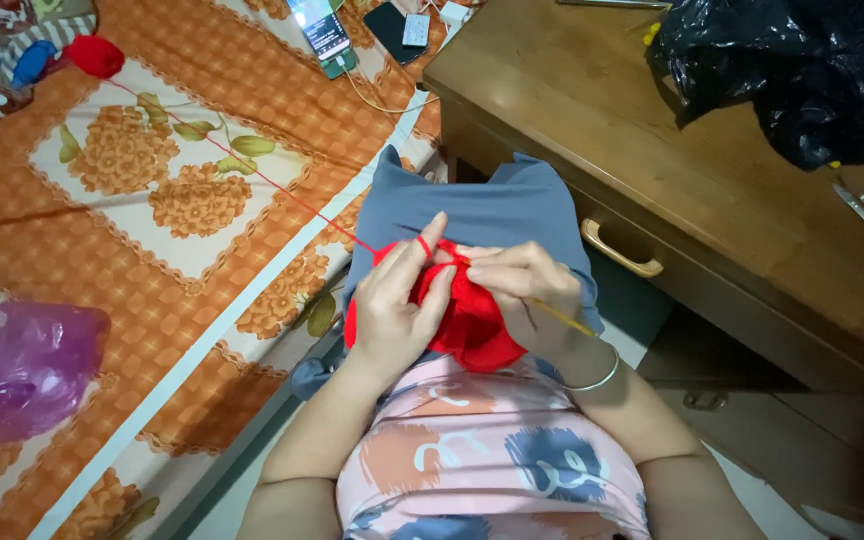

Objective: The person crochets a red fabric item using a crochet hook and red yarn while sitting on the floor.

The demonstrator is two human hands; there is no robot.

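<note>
Across the left side of the view, an orange flowered bedspread [152,260] is lying flat, its white border running diagonally down past the person's knee. To the right, a brown wooden desk [712,190] is taking up the upper corner; its front edge with a brass drawer handle [620,250] is sitting just beside the right wrist, leaving little room on that side. A black plastic bag [802,70] is slumping on the desk's far end, and a purple plastic bag [22,370] is resting on the bed near the left frame edge.

In the centre, over a blue-clad lap, a red crocheted piece [472,325] is hanging between both hands. The left hand [397,300] is gripping its left edge, the forefinger raised with a red strand [272,185] looped over it. The right hand [527,290] is pinching the work and a thin yellow hook [564,318], whose shaft is pointing toward the desk. The strand is running taut up-left across open bedspread to a red yarn ball [94,56] near the top edge. A lit phone [324,32] is lying at the top.
</note>
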